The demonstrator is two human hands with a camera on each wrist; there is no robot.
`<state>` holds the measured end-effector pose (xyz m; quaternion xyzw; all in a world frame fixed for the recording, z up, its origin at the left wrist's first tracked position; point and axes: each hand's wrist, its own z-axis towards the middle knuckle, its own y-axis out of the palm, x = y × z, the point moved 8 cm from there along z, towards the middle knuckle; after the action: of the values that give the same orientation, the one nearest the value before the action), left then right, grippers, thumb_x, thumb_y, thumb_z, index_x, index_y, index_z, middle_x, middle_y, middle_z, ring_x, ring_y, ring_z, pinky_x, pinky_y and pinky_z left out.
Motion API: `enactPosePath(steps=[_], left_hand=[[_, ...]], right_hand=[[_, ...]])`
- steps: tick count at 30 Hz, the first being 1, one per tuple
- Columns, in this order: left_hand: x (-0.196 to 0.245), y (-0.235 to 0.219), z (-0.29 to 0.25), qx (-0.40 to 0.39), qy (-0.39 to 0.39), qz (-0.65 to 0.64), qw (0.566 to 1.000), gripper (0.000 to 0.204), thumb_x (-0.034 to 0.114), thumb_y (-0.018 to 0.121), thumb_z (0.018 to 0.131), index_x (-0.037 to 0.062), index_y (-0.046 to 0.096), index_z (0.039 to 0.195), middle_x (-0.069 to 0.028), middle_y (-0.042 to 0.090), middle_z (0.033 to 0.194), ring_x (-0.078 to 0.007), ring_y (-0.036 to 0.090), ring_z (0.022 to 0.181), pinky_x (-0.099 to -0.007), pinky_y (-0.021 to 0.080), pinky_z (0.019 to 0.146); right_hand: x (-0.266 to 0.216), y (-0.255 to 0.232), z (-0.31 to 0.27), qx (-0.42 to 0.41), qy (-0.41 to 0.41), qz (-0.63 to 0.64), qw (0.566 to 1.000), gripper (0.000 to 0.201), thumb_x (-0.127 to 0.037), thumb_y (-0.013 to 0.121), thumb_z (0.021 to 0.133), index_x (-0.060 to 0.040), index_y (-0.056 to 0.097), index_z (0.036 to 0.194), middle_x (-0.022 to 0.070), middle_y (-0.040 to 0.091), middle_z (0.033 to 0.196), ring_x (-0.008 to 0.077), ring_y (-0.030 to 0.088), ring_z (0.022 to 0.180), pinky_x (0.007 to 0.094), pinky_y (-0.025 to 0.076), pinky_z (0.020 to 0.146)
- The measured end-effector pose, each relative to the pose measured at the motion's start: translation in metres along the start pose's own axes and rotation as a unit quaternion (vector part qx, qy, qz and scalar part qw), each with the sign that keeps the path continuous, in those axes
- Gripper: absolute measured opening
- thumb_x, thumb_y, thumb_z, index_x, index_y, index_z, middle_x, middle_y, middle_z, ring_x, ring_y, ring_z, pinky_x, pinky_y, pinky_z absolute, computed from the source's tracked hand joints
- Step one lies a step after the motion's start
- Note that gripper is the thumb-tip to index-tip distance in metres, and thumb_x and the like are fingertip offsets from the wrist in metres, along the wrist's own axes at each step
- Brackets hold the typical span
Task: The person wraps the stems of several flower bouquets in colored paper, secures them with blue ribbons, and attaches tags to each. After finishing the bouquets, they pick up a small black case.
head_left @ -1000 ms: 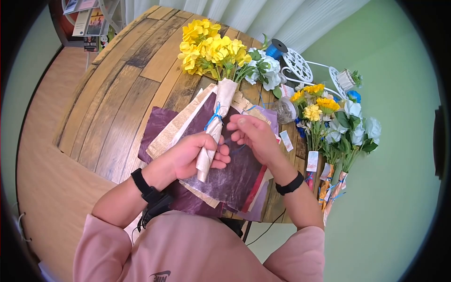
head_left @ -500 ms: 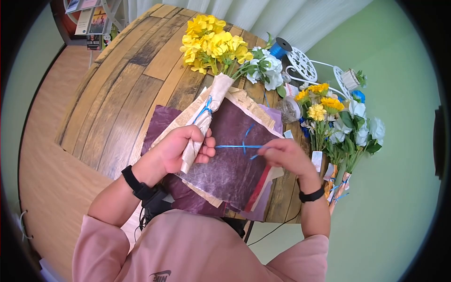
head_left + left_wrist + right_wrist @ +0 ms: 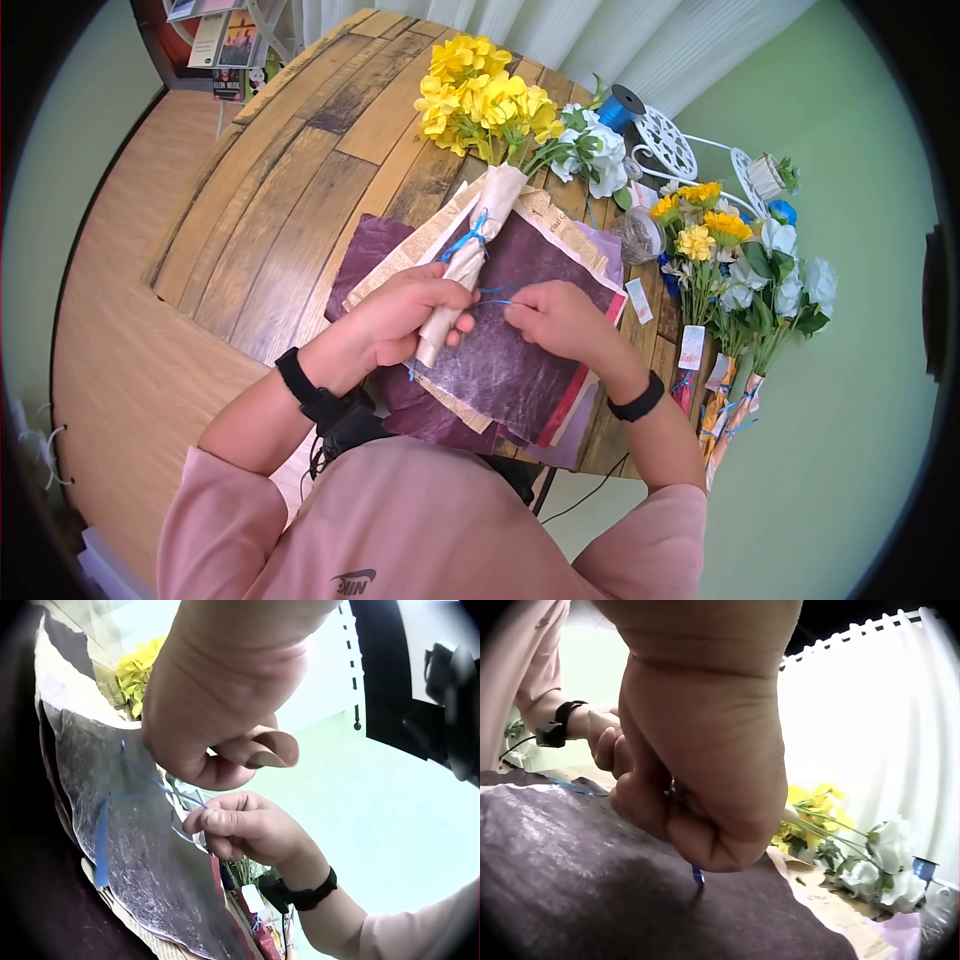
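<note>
My left hand (image 3: 408, 312) grips the lower part of a paper-wrapped bundle (image 3: 497, 195) whose yellow flowers (image 3: 487, 98) point away from me. A blue ribbon (image 3: 470, 238) is knotted round the wrap above that hand. My right hand (image 3: 562, 322) pinches a thin blue ribbon strand (image 3: 492, 302) that runs toward the left hand, above dark purple paper (image 3: 500, 370). In the left wrist view the right hand (image 3: 251, 829) holds the strand between thumb and fingers. A short ribbon piece (image 3: 697, 874) hangs below the right hand in the right wrist view.
White flowers (image 3: 600, 150) and a blue ribbon spool (image 3: 621, 106) lie at the back. More wrapped bouquets (image 3: 745, 260) lie at the right, beside a clear container (image 3: 640, 235) and a white metal stand (image 3: 667, 142). Sheets of printed paper (image 3: 390, 265) stick out under the purple one.
Since half a second ago, the right hand has moved closer to the left hand with the strand, and the strand's stretch between them is shorter. The view has shifted slightly.
</note>
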<state>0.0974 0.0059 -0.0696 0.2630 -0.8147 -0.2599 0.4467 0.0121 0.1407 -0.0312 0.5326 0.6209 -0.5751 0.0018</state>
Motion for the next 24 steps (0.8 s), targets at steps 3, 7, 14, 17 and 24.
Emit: enactPosePath(steps=[3,7,14,17,24], left_hand=[[-0.007,0.009,-0.001,-0.038,-0.033,-0.004,0.999,0.030,0.006,0.056,0.090,0.0038,0.049,0.119,-0.0099,0.060,0.104,-0.0197,0.069,0.081,-0.0315,0.059,0.063],[-0.010,0.006,0.002,-0.010,-0.030,0.082,0.996,0.026,0.008,0.057,0.090,0.0046,0.049,0.115,-0.0100,0.062,0.095,-0.0188,0.067,0.076,-0.0313,0.058,0.063],[-0.005,-0.013,0.013,0.004,0.052,0.337,0.940,0.022,0.014,0.055,0.087,-0.0028,0.054,0.100,-0.0122,0.065,0.086,-0.0227,0.065,0.072,-0.0360,0.052,0.067],[0.009,-0.010,0.004,0.056,0.083,0.506,0.857,0.034,0.023,0.055,0.087,-0.0064,0.055,0.104,-0.0202,0.066,0.095,-0.0318,0.066,0.084,-0.0404,0.050,0.077],[-0.005,-0.010,0.003,0.099,0.043,0.465,0.879,0.056,0.046,0.045,0.093,-0.0047,0.056,0.114,-0.0262,0.064,0.103,-0.0362,0.062,0.102,-0.0398,0.046,0.089]], right_hand=[[-0.014,0.012,0.011,0.011,-0.004,0.027,1.000,0.026,-0.027,0.060,0.085,-0.0025,0.069,0.083,0.0212,0.065,0.078,0.0373,0.065,0.075,0.0442,0.050,0.069],[-0.024,0.006,0.012,0.024,-0.025,0.046,0.998,0.024,-0.026,0.063,0.084,-0.0028,0.070,0.087,0.0193,0.066,0.079,0.0341,0.066,0.075,0.0402,0.051,0.069],[-0.047,-0.061,-0.020,0.034,-0.008,-0.016,0.999,0.020,-0.017,0.065,0.084,-0.0011,0.068,0.096,0.0136,0.069,0.083,0.0258,0.066,0.076,0.0335,0.051,0.072],[-0.072,-0.094,-0.025,0.116,-0.051,0.032,0.991,0.018,-0.014,0.063,0.086,-0.0009,0.068,0.097,0.0125,0.067,0.083,0.0232,0.065,0.076,0.0320,0.051,0.072],[-0.161,-0.053,0.048,0.118,-0.318,-0.030,0.940,0.018,-0.012,0.064,0.086,0.0005,0.067,0.099,0.0135,0.068,0.095,0.0226,0.066,0.087,0.0312,0.051,0.077]])
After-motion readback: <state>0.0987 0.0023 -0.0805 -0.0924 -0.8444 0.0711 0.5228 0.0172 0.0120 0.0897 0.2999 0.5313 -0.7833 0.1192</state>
